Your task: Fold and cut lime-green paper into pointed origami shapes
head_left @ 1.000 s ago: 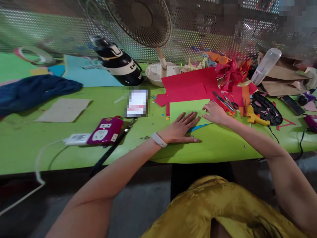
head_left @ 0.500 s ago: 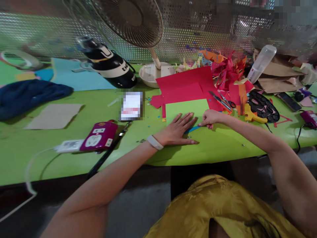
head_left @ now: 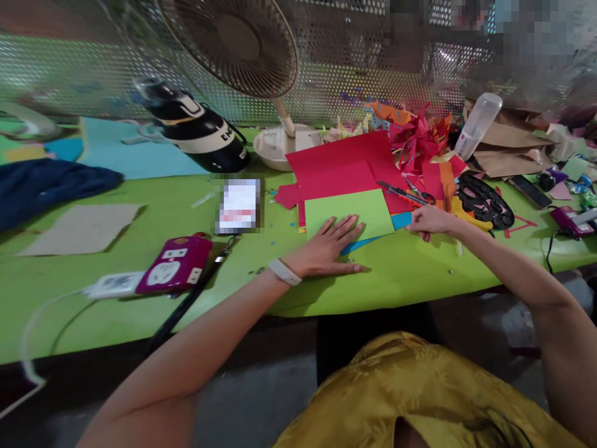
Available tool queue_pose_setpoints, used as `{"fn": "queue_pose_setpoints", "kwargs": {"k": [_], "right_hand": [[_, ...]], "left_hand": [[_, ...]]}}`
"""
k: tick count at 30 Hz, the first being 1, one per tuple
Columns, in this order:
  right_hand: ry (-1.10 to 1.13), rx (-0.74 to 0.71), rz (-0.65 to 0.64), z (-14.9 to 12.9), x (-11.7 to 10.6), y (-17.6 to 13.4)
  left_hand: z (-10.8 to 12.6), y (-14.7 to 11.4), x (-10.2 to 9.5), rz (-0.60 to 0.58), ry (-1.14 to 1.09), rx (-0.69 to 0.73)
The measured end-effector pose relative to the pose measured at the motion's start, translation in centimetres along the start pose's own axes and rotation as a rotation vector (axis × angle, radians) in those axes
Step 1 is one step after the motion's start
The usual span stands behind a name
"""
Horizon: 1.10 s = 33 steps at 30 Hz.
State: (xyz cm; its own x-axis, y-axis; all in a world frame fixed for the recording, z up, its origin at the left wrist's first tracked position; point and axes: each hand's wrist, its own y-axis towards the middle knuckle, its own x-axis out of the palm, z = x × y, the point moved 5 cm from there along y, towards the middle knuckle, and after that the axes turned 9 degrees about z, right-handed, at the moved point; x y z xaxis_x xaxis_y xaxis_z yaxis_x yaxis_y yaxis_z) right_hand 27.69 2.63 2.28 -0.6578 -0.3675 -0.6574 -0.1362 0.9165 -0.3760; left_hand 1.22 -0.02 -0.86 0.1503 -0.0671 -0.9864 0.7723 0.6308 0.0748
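Observation:
My left hand [head_left: 329,249] lies flat with fingers spread, pressing on a light green paper card [head_left: 347,208]. Under the card is a piece of blue paper [head_left: 402,220], showing past its right side and along its lower edge. At the right end of that blue paper is my right hand [head_left: 426,222], its fingers curled and closed on the paper's edge; the fingertips are partly hidden. Large red paper sheets [head_left: 340,160] lie behind the card. A utility knife [head_left: 405,194] and scissors [head_left: 422,191] rest on the red paper, just beyond my right hand.
A fan [head_left: 275,146] and a black bottle [head_left: 205,137] stand at the back. A phone [head_left: 239,205] and a purple power socket [head_left: 175,264] lie left. Crumpled red paper [head_left: 420,137], a yellow glue gun [head_left: 471,218], a black palette [head_left: 487,202] and a clear bottle [head_left: 480,124] are right.
My right hand has moved right, from the card's lower right edge to the blue paper's end, uncovering blue paper beside the card. My left hand stays flat on the card.

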Motion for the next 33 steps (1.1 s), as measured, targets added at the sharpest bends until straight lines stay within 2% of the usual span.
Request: {"fn": "queue_pose_setpoints", "kwargs": {"k": [4, 5, 6, 10, 13, 15, 19, 22, 26, 29, 33], "right_hand": [[-0.204, -0.280, 0.581, -1.0, -3.6, 0.5], [-0.294, -0.339, 0.677, -1.1, -3.9, 0.8], [-0.372, -0.377, 0.719, -1.1, -3.9, 1.3], [-0.525, -0.395, 0.662, -0.1, -2.5, 4.3], [-0.531, -0.428, 0.618, 0.1, -1.9, 5.7], [-0.493, -0.472, 0.662, -0.1, -2.4, 5.5], [-0.397, -0.574, 0.753, 0.2, -4.2, 2.3], [-0.359, -0.620, 0.661, 1.6, -4.2, -1.4], [-0.357, -0.627, 0.607, 3.7, -3.2, -5.7], [-0.362, -0.610, 0.601, 4.7, -2.6, -7.2], [-0.363, -0.602, 0.592, 5.2, -2.3, -7.6]], "left_hand": [[-0.2, -0.1, 0.0, 0.031, 0.017, 0.009], [-0.2, -0.1, -0.1, 0.059, 0.030, 0.008], [-0.2, -0.1, -0.2, 0.094, 0.047, 0.001], [-0.1, 0.4, -0.8, 0.216, 0.098, -0.025], [-0.2, 1.1, -0.5, 0.210, 0.085, -0.020], [-0.4, 1.4, -0.1, 0.193, 0.072, -0.026], [-0.4, 1.5, 0.3, 0.198, 0.071, -0.021], [0.1, 1.3, 0.3, 0.211, 0.071, 0.008], [0.6, 1.4, 0.3, 0.181, 0.044, 0.037], [0.7, 1.4, 0.4, 0.161, 0.031, 0.027], [0.7, 1.4, 0.4, 0.157, 0.023, 0.026]]}}
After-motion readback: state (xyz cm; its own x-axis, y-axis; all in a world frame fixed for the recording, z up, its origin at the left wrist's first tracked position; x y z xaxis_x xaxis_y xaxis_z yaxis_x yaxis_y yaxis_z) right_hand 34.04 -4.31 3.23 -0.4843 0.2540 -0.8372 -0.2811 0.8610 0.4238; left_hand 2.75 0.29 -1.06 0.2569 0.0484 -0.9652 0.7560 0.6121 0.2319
